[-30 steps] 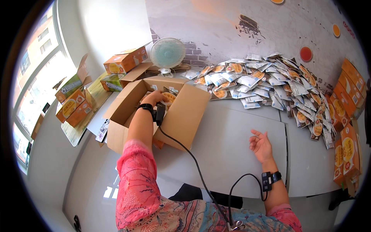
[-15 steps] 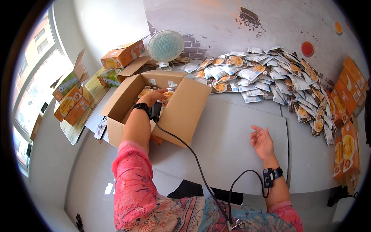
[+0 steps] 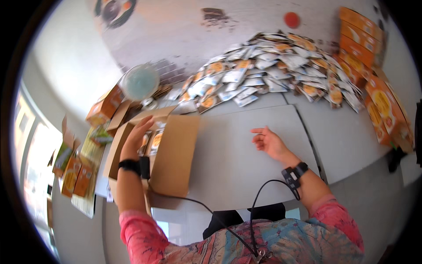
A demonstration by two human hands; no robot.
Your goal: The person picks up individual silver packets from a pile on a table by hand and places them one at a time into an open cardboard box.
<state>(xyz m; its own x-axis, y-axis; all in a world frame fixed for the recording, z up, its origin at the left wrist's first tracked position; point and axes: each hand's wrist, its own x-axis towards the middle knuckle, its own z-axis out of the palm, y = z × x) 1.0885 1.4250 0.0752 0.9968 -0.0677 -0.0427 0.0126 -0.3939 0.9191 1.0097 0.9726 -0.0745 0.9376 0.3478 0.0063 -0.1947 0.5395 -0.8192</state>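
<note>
The person's left hand [image 3: 138, 132] has lifted from the flat brown-and-yellow packets [image 3: 156, 141] inside the brown cardboard carton [image 3: 176, 154] on the left; its long, straightened fingers, a little blurred, seem to pinch nothing, so I'd judge those packets released. The right hand [image 3: 270, 143] hovers over the smooth grey table [image 3: 239, 171], fingers loosely curled, nothing visible in it. Farther off, a big heap of white-and-brown packets [image 3: 263, 72] spreads rightward, near printed orange cardboard boxes [image 3: 387, 105].
</note>
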